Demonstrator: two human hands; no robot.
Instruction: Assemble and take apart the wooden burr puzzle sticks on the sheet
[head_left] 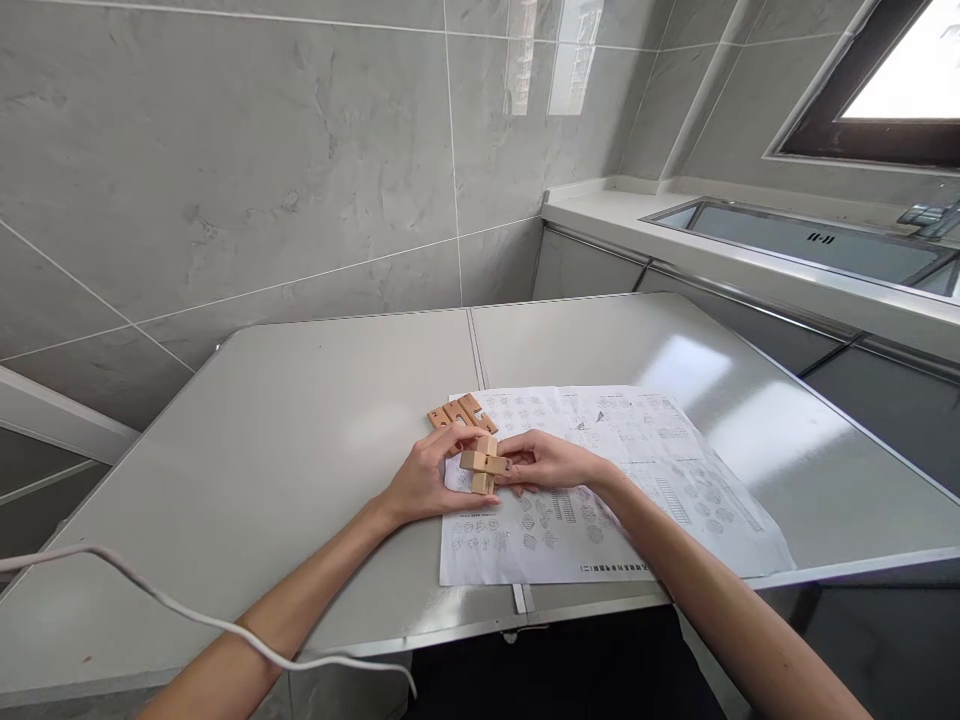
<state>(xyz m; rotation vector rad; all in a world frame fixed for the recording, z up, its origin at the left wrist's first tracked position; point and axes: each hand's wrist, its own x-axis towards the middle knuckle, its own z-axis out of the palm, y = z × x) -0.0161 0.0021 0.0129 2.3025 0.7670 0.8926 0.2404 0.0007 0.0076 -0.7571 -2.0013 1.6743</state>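
A small wooden burr puzzle (486, 464), made of pale interlocking pieces that form a cross, is held up between both hands over the paper. My left hand (435, 472) grips it from the left, fingers over the top and thumb along the underside. From the right, my right hand (544, 460) pinches the piece that sticks out on that side, which bears a dark mark. Just behind the left hand, several loose notched wooden pieces (455, 410) with printed numbers lie side by side at the paper's upper left corner.
The printed instruction sheet (637, 530), full of small diagrams, lies on a light folding table (337, 400) with a centre seam. A white cable (172, 603) crosses over my left forearm. A counter with a sink (765, 240) stands beyond on the right, and a tiled wall (300, 150) behind.
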